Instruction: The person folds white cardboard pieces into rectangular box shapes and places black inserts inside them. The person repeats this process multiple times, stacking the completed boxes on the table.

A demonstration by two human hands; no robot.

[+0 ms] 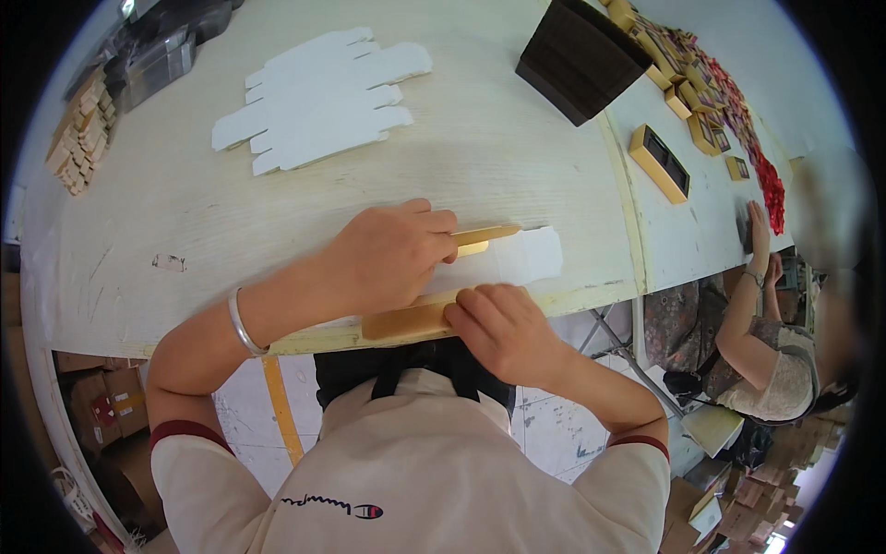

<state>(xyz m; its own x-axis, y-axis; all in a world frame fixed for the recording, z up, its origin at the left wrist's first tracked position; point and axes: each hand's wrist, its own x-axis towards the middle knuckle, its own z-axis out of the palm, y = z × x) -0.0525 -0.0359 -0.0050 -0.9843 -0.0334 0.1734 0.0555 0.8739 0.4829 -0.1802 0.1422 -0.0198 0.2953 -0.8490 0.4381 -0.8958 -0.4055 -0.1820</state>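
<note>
Centre frame, my left hand (392,257) pinches gold strip (489,234), right hand (508,332) grips tan piece (404,321) at table edge (591,297), probably bracing it.

On the tabletop (480,171) before us, our left hand (397,254) was beyond and left of our right hand (506,331); the left held a strip (489,234), the right a panel (406,320) at the near edge; farther back we saw stacked cartons (323,102) left, a bag (583,60) right; blocks (85,138) lay far left, small boxes (697,92) far right; another person (761,369) was to our right.
</note>
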